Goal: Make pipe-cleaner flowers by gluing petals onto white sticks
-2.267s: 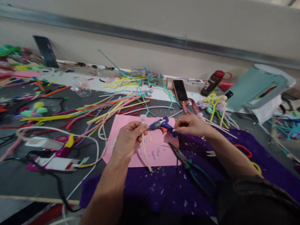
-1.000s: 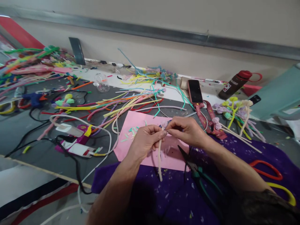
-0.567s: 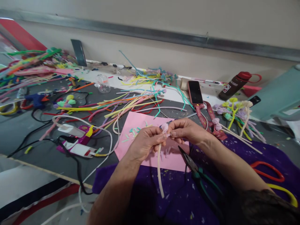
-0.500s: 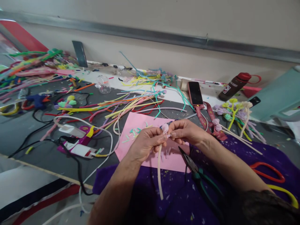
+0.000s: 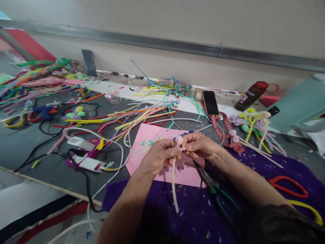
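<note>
Fuzzy pipe cleaner (image 5: 174, 184); matt pink paper (image 5: 149, 135); purple cloth (image 5: 291, 166), probably felt.

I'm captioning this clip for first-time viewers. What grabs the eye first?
Both hands, left and right, meet mid-frame over a pink sheet, pinching a pale stem tipped with a lilac bud. Behind them sprawls a bright pile of pipe cleaners; a purple cloth fills the near right.

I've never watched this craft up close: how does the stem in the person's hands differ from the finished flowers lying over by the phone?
The cream stem is single, held near its top by the left hand and right hand, hanging down over the purple cloth. The finished flowers are a bunch, lying flat, untouched. The stem carries one pale pink bud; the bunch mixes yellow, lilac and green heads. Both look like fuzzy pipe-cleaner work.
</note>
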{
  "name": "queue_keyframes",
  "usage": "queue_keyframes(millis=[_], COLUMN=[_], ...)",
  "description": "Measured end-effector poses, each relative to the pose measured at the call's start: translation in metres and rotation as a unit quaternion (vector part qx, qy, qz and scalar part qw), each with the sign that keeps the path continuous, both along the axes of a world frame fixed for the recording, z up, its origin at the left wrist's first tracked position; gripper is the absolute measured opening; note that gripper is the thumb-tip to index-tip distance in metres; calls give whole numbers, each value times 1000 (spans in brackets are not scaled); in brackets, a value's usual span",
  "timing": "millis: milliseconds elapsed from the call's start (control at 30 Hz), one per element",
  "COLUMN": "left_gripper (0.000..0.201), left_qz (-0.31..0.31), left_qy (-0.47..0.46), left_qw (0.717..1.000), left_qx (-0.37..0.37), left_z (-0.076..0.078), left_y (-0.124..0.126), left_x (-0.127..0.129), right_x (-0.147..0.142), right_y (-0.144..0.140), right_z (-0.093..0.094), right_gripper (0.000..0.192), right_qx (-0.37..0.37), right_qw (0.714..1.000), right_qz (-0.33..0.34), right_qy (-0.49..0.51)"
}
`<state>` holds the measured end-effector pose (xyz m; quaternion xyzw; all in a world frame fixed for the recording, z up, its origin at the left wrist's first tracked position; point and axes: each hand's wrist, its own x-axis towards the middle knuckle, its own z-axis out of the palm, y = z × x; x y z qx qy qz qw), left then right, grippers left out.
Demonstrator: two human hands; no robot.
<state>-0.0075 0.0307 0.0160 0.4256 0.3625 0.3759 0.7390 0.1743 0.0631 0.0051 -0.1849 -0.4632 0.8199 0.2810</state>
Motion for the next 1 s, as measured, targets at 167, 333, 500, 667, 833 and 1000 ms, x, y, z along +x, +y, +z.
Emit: queue_keyframes(millis=[167,333,500,667,833,1000], left_gripper=[16,17,18,18,19,19], left_qz=[3,66,104,98,93,93], left_qy=[9,17,19,21,20,14], left_qw=[1000,998,994,995,995,995], left_qx=[6,10,16,19,24,22], left_z=[0,1,3,4,4,6], left_y=[0,5,7,5,3,2], left_x=[-1,-3,-4,-4,-6,-7], right_x=[-1,25,57,46,31,36], right_y=[1,11,20,17,21,30], right_z=[-1,28,47,31,9,5], right_gripper=[17,27,26,31,30,26], right_qx=[32,220,448,465,448,415], right_qw=[999,936,707,580,576,629], right_qz=[-9,-141,-129,1,-11,-20], right_qy=[-20,-237,-532,-668,-684,-657])
